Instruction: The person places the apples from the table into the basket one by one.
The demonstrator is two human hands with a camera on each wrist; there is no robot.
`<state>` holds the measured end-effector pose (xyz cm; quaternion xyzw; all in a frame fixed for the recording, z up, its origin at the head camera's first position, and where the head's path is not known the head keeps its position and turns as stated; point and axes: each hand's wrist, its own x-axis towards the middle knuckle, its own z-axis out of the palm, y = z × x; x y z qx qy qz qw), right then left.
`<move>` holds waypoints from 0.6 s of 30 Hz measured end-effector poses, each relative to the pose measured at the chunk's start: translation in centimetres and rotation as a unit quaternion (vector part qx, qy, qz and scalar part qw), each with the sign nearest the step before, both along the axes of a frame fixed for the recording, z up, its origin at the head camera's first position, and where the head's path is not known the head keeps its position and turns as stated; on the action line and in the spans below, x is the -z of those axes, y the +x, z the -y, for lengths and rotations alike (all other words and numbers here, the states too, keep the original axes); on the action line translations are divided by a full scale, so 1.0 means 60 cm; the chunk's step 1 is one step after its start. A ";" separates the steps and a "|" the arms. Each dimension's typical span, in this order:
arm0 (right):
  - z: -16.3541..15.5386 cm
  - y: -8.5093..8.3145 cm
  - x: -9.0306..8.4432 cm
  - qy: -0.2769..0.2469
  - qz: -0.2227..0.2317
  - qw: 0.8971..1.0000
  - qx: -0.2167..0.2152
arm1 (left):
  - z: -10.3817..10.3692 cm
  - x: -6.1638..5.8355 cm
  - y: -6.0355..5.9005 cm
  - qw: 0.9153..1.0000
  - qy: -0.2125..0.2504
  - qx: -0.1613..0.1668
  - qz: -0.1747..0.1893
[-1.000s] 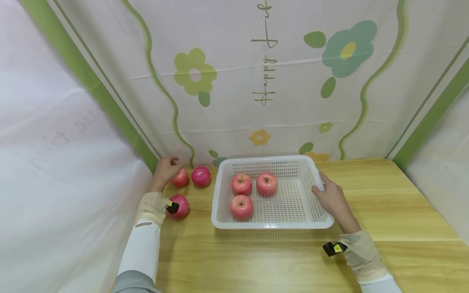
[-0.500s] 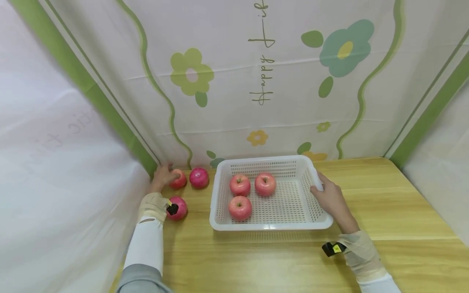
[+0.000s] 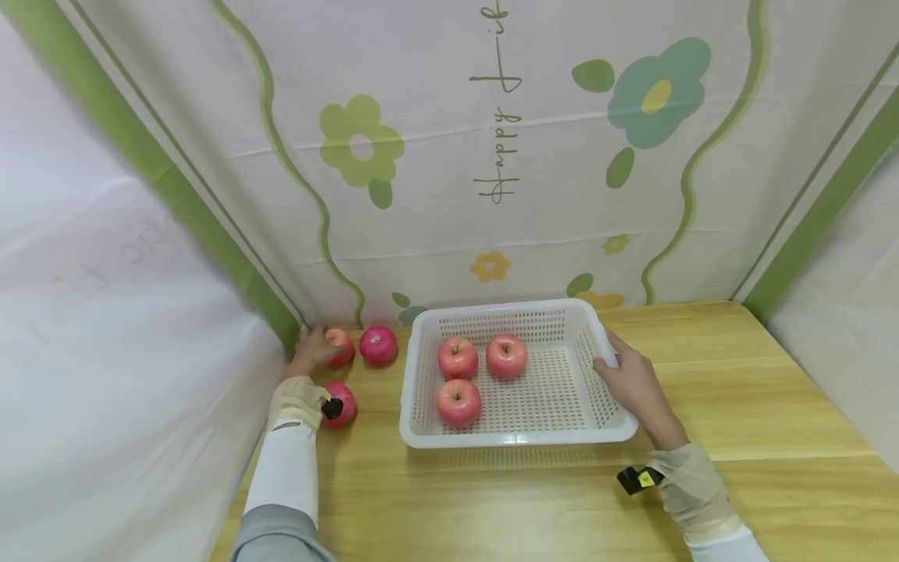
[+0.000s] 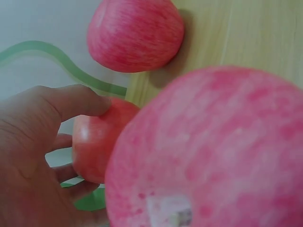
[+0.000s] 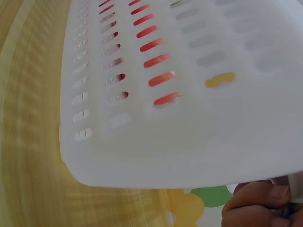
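Note:
My left hand (image 3: 311, 353) reaches into the back left corner of the table and grips a small red apple (image 3: 342, 346). In the left wrist view its thumb lies on top of that apple (image 4: 94, 142) and the fingers (image 4: 64, 172) curl under it. A second apple (image 3: 378, 346) sits just right of it, and a third apple (image 3: 342, 404) lies beside my left wrist. My right hand (image 3: 623, 378) holds the right rim of a white slotted basket (image 3: 516, 439). Three apples (image 3: 458, 357) lie in the basket's left half.
A flowered cloth backdrop (image 3: 492, 172) hangs close behind the wooden table (image 3: 492, 499), with white cloth walls on both sides. In the right wrist view the basket wall (image 5: 189, 104) fills the frame, with my fingertips (image 5: 258, 203) at its lower edge.
My left hand has moved further into the corner and closed round the small apple. The right hand has stayed on the basket rim. The view has shifted slightly.

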<state>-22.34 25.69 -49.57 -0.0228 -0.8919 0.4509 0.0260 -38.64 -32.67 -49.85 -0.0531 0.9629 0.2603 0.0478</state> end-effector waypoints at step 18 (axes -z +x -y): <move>0.000 0.001 0.002 0.005 -0.005 1.000 0.004 | -0.039 -0.042 0.049 0.999 -0.002 0.034 -0.002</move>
